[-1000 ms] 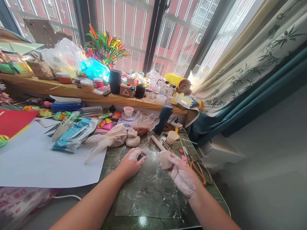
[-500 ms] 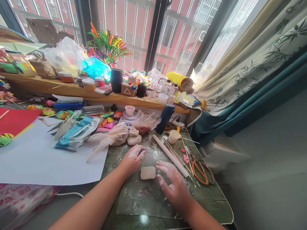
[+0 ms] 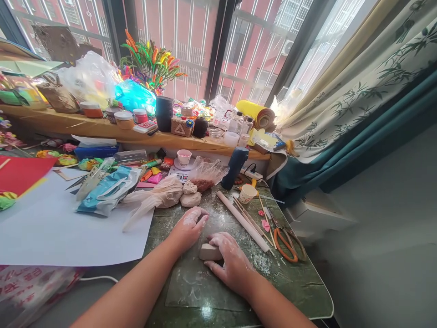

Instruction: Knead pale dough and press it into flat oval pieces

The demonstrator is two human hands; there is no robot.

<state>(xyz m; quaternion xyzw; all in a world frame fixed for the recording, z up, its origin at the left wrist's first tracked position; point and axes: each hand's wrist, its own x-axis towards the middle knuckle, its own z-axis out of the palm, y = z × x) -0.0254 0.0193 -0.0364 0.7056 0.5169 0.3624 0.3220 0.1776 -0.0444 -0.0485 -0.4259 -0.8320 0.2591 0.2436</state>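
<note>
My right hand, dusted with white powder, grips a small beige block of clay from its right side, thumb on the near edge and fingers over the far edge. The block rests on or just above a clear sheet on the dark green tabletop; I cannot tell which. Just left of it, my left hand lies loosely curved with thumb and forefinger apart, holding nothing. White powder covers its back. Beyond the left hand sit lumps of pale clay beside a plastic bag.
A pale rolling pin, thin sticks, a paper cup and orange-handled scissors lie to the right. White paper and a blue packet are on the left. Behind stands a ledge crowded with jars and craft items.
My right hand has moved left and closed on the clay block, which now looks tipped up slightly. The left hand has stayed almost where it was.
</note>
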